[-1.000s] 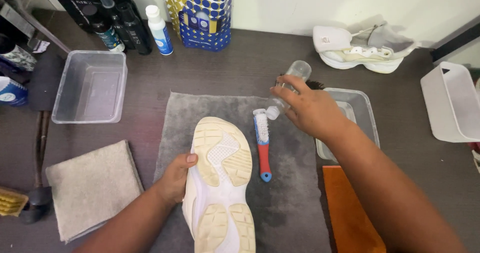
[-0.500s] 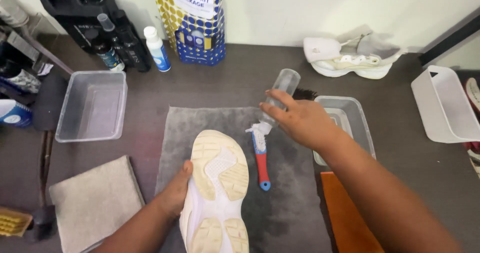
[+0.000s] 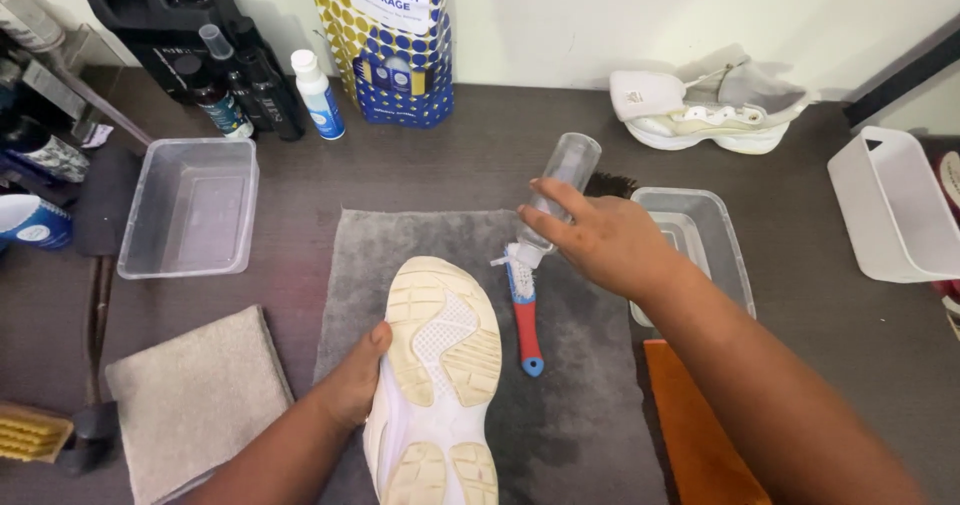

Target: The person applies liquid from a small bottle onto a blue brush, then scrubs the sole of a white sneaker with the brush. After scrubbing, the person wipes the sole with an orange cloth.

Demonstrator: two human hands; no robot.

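The left hand (image 3: 352,385) grips the side of a white shoe (image 3: 437,385) that lies sole up on a grey mat (image 3: 580,405) in the middle of the dark table (image 3: 460,155), thumb resting on the edge of the yellowed sole and fingers wrapped under the upper. The right hand (image 3: 600,240) is closed around a small clear bottle (image 3: 555,190), tipped so that its nozzle points down and touches the white bristles of a brush (image 3: 522,300) with a red and blue handle, which lies on the mat just beside the shoe, on its right. The two hands are well apart, with the brush between them. Just right of the mat stands a clear plastic tub (image 3: 715,235), partly hidden by the right forearm, and an orange cloth (image 3: 700,435) lies below it. A second clear tub (image 3: 190,205) sits to the left of the mat, with a folded beige towel (image 3: 195,400) near the table's front edge. Along the back wall stand several dark bottles (image 3: 235,90), a white bottle with a blue label (image 3: 317,93) and a blue and yellow dotted box (image 3: 395,40). A second white shoe (image 3: 710,115) rests at the far right of the table, near a white bin (image 3: 895,205)
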